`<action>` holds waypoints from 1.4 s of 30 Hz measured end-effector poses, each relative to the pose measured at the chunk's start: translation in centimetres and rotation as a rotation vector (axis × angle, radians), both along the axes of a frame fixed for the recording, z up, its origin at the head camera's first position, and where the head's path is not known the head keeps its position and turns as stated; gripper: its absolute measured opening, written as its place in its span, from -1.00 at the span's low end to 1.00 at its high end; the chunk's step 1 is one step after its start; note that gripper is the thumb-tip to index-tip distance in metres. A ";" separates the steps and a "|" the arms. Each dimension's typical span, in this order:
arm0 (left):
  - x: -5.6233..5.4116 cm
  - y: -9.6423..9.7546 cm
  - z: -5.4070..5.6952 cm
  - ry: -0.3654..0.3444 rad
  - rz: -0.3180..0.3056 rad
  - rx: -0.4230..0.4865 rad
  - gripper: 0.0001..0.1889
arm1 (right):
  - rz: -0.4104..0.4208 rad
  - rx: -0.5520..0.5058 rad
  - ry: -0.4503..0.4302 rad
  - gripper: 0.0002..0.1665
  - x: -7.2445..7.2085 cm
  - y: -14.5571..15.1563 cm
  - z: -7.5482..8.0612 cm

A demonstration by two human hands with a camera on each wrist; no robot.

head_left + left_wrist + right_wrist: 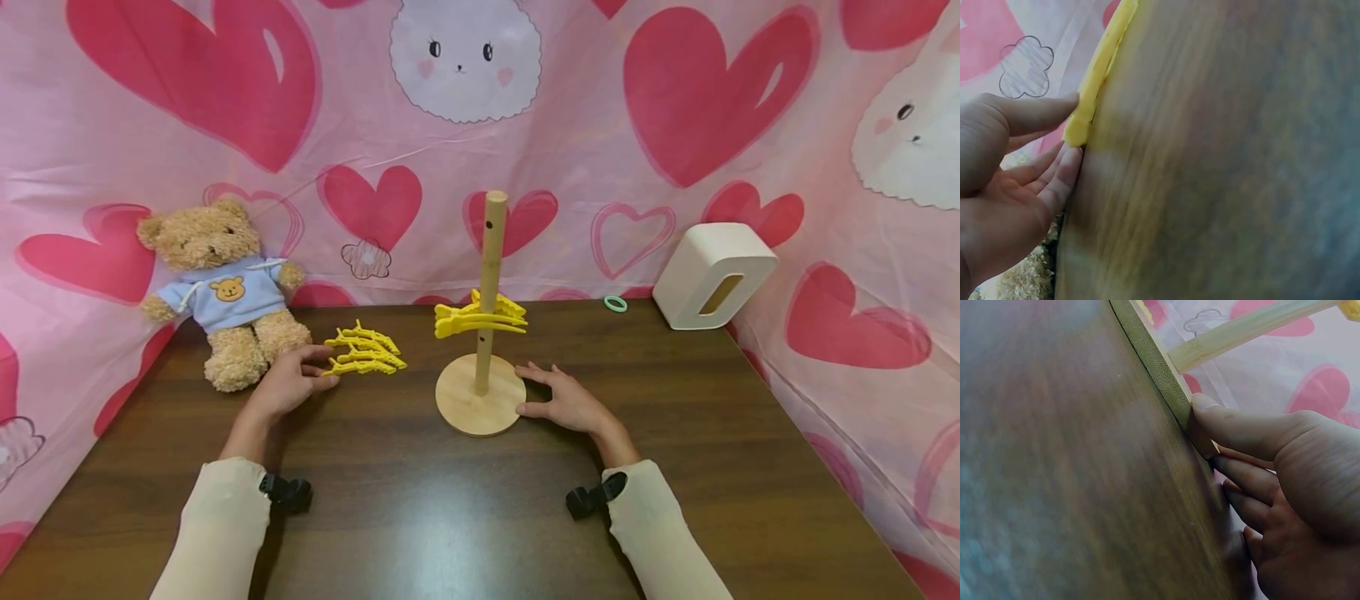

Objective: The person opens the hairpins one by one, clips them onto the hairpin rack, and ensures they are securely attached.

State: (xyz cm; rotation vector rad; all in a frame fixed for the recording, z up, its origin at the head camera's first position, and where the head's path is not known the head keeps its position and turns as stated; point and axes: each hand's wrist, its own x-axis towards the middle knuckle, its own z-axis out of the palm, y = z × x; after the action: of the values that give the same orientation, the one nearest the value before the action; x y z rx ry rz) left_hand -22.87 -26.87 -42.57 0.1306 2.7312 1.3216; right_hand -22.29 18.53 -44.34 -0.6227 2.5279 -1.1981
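My left hand (288,383) is at the near left of a row of several yellow toothed hair clips (365,350) on the table. Its thumb and fingertips pinch the rounded end of the nearest hair clip (1094,87). My right hand (564,402) rests against the right rim of a round wooden base (465,408), thumb and fingers spread and fairly straight. From that base rises an upright wooden post (492,250). More yellow clips (480,321) sit crosswise at the post, partway up. In the right wrist view, the thumb tip lies over the base's edge (1160,375).
A teddy bear (228,287) in a blue hoodie sits at the back left, close to my left hand. At the back right stands a white tissue box (712,275) on its side, with a small green ring (615,303) to its left. A patterned pink curtain (570,150) hangs behind the table.
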 end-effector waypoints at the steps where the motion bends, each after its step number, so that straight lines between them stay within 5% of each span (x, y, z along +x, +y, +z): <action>1: 0.1 0.0 0.0 -0.009 -0.001 -0.004 -0.41 | -0.002 0.000 -0.004 -0.18 0.0 0.0 0.0; 15: 0.2 0.1 0.2 0.009 -0.044 -0.094 -0.56 | -0.011 0.012 -0.009 -0.19 0.0 -0.1 0.1; 26: 0.2 -0.2 0.6 -0.010 -0.104 -0.073 -0.53 | -0.031 0.025 -0.028 -0.18 0.1 0.0 0.1; 42: 0.7 0.4 1.4 0.093 -0.016 0.089 -0.46 | -0.008 0.021 0.005 -0.20 0.0 -0.1 0.1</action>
State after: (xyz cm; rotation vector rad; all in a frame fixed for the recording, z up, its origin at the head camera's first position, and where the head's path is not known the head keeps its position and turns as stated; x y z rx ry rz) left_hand -22.22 -26.51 -41.22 0.2265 2.7403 1.4682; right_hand -22.34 18.42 -44.19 -0.6126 2.5459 -1.1731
